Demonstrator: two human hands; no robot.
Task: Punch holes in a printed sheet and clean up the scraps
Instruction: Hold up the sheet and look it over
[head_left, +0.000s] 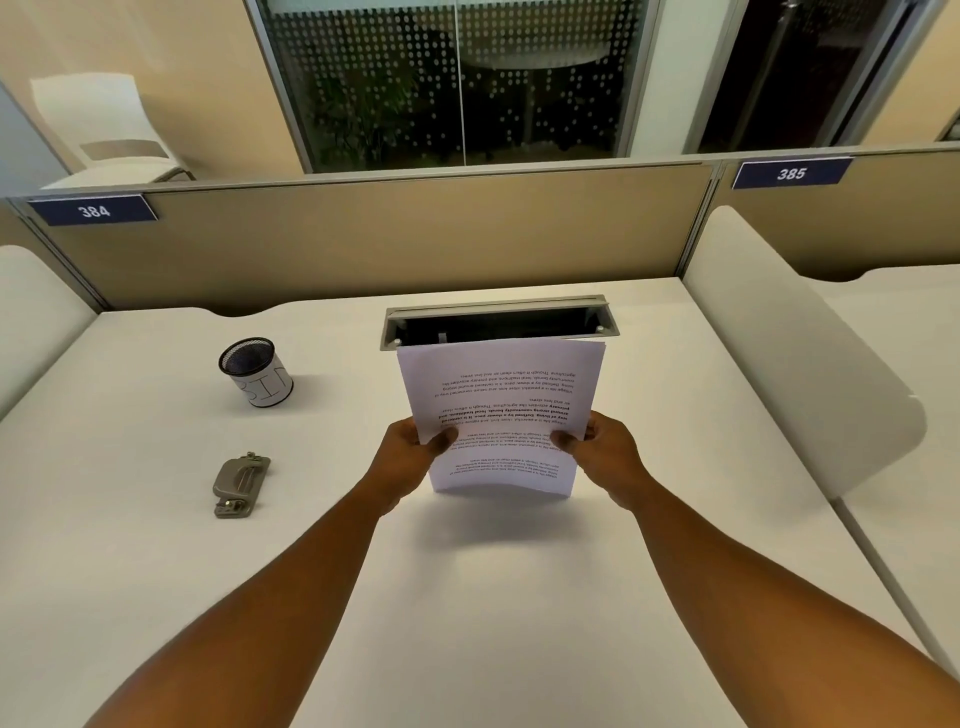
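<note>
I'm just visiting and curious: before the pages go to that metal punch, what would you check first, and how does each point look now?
1. Printed sheets held by both the left hand and the right hand: ok.
2. Sheet edges squared: not ok, top corner fanned.
3. Hole punch free on desk: ok.
4. Bin cup upright: ok.
5. Print facing the person: not ok, upside down.

White sheet (501, 400), black print; grey punch (240, 484)

On the desk (467, 597), the cup (256, 371) stands behind the punch (240, 485), both left of the held sheets (501, 410).
</note>
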